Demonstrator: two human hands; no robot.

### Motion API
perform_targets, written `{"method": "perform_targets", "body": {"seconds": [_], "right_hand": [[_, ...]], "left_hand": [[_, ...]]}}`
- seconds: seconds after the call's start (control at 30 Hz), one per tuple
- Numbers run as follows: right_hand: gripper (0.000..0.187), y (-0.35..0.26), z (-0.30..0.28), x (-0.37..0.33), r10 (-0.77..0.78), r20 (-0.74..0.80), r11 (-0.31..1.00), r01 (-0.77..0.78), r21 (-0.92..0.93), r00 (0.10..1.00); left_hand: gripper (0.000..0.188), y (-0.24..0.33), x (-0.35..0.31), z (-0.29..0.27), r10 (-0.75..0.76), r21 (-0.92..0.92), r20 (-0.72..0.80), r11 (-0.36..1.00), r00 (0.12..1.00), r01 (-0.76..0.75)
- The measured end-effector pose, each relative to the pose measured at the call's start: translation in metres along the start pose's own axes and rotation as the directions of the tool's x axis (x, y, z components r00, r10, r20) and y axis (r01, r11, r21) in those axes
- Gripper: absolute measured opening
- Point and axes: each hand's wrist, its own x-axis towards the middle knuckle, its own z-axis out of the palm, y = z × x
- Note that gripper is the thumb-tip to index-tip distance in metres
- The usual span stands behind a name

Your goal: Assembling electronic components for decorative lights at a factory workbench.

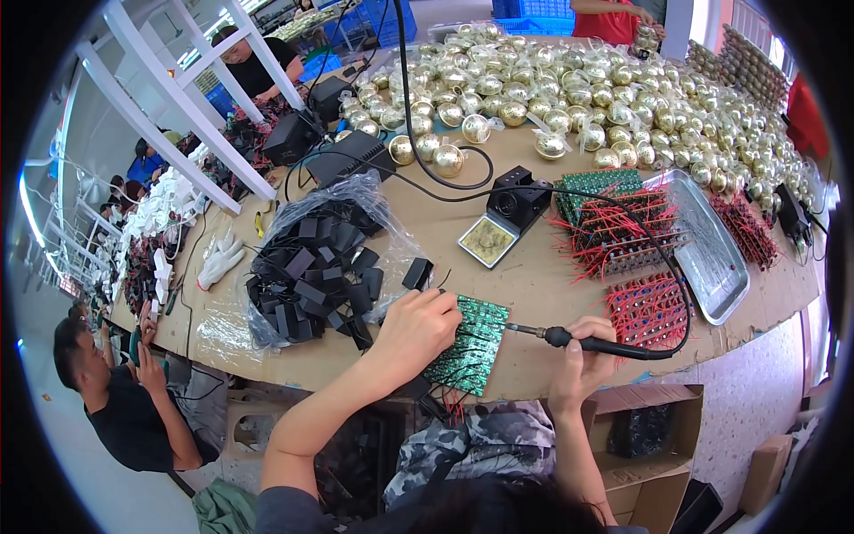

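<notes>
A green panel of small circuit boards (473, 343) lies at the near edge of the brown worktable (534, 276). My left hand (416, 327) rests on its left side, fingers curled around a small black part or wire. My right hand (580, 349) grips a black soldering iron (587, 342) whose metal tip points left and meets the panel's right edge. The iron's black cable runs up across the table.
A clear bag of black boxes (316, 267) sits left. A black iron stand with sponge (507, 214), boards with red wires (614, 227), a metal tray (712, 258) and several gold balls (569, 80) lie beyond. A seated person (124, 400) is at lower left.
</notes>
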Motion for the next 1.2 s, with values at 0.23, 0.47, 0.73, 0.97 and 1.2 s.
{"method": "perform_targets", "body": {"seconds": [0.23, 0.47, 0.73, 0.97, 1.2], "right_hand": [[0.014, 0.007, -0.016, 0.006, 0.015, 0.04, 1.0, -0.016, 0.026, 0.999], [0.015, 0.004, -0.013, 0.006, 0.04, 0.017, 0.998, -0.041, 0.057, 0.999], [0.015, 0.008, -0.017, 0.004, 0.045, 0.008, 0.995, -0.046, 0.094, 0.999], [0.015, 0.004, -0.012, 0.006, 0.037, -0.005, 0.996, -0.037, 0.08, 0.999], [0.015, 0.006, -0.014, 0.006, 0.023, 0.012, 0.998, -0.024, 0.065, 1.0]], "left_hand": [[0.013, 0.0, -0.001, 0.001, 0.001, 0.028, 0.005, 1.0, 1.0, -0.001], [0.013, 0.001, -0.002, 0.0, -0.005, 0.039, 0.015, 0.999, 1.0, 0.004], [0.015, 0.013, 0.001, -0.011, -0.258, -0.354, -0.127, 0.914, 0.958, 0.199], [0.025, -0.02, 0.019, -0.012, -0.383, -0.331, -0.079, 0.881, 0.92, 0.338], [0.009, -0.025, 0.031, -0.009, -0.262, -0.328, 0.083, 0.904, 0.962, 0.275]]}}
